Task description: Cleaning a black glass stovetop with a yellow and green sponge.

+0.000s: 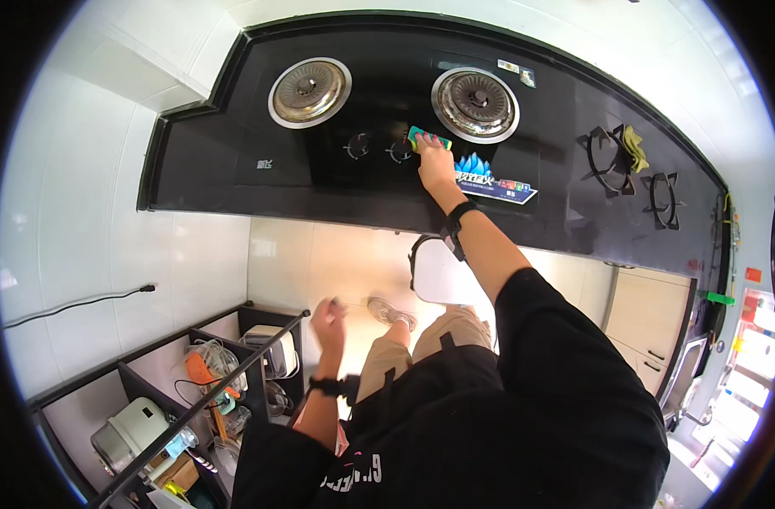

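My right hand point(435, 165) presses a green and yellow sponge point(418, 135) onto the black glass gas cooktop point(375, 83). The sponge lies between the right burner point(476, 102) and the right control knob point(399, 151). To the left are the other knob point(358, 146) and the left burner point(310, 92); neither burner has a pan support on it. Just below my hand, a printed sticker point(497, 188) with a blue flame-like picture is on the glass. My left hand point(330, 324) hangs low above the floor, blurred, and I cannot make out its fingers well.
Two black pan supports point(607, 162) point(664, 200) lie on the counter at right, a yellow-green cloth point(634, 149) over one. A white-lidded bin point(448, 270) stands below the counter edge. At lower left is a shelf unit point(164, 356) with appliances, behind a dark rail point(203, 407).
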The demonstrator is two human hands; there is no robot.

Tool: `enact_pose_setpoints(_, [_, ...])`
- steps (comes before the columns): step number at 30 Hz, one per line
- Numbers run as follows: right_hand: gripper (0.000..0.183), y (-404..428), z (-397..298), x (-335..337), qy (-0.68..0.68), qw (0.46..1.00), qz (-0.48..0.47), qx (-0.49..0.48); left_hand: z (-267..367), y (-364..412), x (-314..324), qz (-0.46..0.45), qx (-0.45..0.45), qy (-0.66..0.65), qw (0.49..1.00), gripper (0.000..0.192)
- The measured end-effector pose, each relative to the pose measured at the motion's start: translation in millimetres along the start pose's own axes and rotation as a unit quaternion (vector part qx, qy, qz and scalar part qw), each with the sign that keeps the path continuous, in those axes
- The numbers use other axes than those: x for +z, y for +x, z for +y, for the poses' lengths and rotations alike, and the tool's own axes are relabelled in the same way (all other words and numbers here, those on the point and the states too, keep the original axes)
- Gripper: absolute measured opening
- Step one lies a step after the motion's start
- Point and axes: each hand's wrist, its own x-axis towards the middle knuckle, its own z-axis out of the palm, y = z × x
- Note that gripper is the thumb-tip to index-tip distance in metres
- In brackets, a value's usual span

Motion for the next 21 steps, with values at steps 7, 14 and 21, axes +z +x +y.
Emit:
enact_pose_setpoints(7, [0.053, -24.9, 11.4, -29.6, -0.08, 0.968, -0.208, -0.118, -41.0, -76.9, -195.0, 0.151, -0.076, -0.033, 0.985, 0.022])
enact_pose_setpoints(14, [0.031, -93.6, 32.2, -101.2, 0.153, 0.945, -0.274, -0.089, -67.7, -38.2, -243.0, 0.048, -0.092, 0.022, 0.994, 0.018])
enact_pose_setpoints(21, [0.044, -37.0, 59.5, -92.5, 0.086, 0.981, 0.052, 0.169, -9.1, 89.6, -194.7, -0.181, 0.126, 0.3, 0.928, 0.017])
